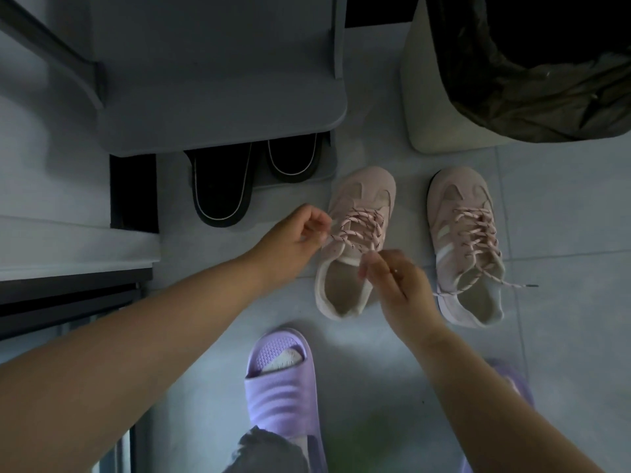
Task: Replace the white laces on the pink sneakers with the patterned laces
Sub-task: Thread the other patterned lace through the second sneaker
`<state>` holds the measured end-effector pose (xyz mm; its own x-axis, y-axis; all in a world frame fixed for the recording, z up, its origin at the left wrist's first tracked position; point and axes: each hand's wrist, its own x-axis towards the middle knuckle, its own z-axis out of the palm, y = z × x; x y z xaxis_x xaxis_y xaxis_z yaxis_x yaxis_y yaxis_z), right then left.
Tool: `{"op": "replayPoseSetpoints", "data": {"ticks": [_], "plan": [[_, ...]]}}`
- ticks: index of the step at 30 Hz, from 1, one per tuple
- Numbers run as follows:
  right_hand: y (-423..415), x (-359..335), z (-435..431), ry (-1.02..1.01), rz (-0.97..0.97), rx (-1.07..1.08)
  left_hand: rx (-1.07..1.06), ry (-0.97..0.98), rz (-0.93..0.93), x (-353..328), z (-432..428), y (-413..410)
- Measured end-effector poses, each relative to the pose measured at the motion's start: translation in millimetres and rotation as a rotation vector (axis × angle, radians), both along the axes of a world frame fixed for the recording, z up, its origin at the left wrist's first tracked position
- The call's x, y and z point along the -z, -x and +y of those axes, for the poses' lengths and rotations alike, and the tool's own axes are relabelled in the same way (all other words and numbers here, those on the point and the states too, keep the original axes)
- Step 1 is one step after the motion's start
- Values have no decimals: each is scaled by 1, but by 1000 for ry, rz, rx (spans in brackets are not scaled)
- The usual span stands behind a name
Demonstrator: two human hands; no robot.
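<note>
Head view looks straight down at two pink sneakers standing side by side on the tiled floor (392, 336), toes pointing away from the person. Both already carry patterned laces, and no white lace shows anywhere, so the swap looks nearly done. The left sneaker (355, 240) is threaded up to its top eyelets, and both ends of its patterned lace (363, 225) are in the person's grip: the left hand (290, 240) has its fingers pinched on the end drawn out to the left, while the right hand (399, 285) has its fingers closed on the other end just above the shoe's opening. My reading is that tightening and tying this shoe is the step in hand.

On the right sneaker (466, 244) the lace (478, 233) is fully threaded too, but it is untied; one loose end trails over the floor to the right. So two knots seem to remain, at most.

Around them: the person's feet in purple slides (280, 377) close below the sneakers, dark slippers (222, 186) tucked under a grey shelf (218, 97) beyond the left shoe, and a bin with a black liner (532, 73) at upper right. Nothing crowds the shoes, though dim light makes the lace ends hard to follow.
</note>
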<state>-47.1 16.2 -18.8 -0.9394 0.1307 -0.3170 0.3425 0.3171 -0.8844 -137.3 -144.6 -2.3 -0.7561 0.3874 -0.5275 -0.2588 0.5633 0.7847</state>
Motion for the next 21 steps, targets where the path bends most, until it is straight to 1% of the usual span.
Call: {"op": "replayPoseSetpoints", "data": {"ticks": [1, 2, 4, 6, 9, 11, 12, 15, 16, 17, 19, 21], "plan": [[0, -4, -1, 90, -51, 1, 93, 75, 102, 6, 0, 3], [-1, -7, -1, 123, -80, -25, 171, 134, 163, 12, 1, 6], [-1, -12, -2, 41, -97, -143, 252, 215, 161, 17, 3, 10], [0, -15, -4, -55, -144, -219, 270, 277, 125, 18, 5, 11], [-3, -13, -11, -103, -185, -121, 253, 302, 111, 14, 6, 12], [-3, -11, -18, -80, -242, -26, 180, 219, 4, 9, 5, 13], [-4, -10, -24, -4, -285, 29, 105, 140, -94, 5, 5, 13], [-1, -13, -45, 398, -351, 182, -240, -192, -457, -3, 4, 10], [1, -16, -50, 501, -365, 210, -323, -280, -529, -5, 4, 8], [3, -20, -54, 560, -384, 240, -356, -322, -548, -5, 3, 7], [6, -28, -54, 592, -412, 307, -340, -309, -485, -4, 2, 5], [3, -25, -51, 491, -361, 344, -276, -243, -377, -3, 0, 5]]}}
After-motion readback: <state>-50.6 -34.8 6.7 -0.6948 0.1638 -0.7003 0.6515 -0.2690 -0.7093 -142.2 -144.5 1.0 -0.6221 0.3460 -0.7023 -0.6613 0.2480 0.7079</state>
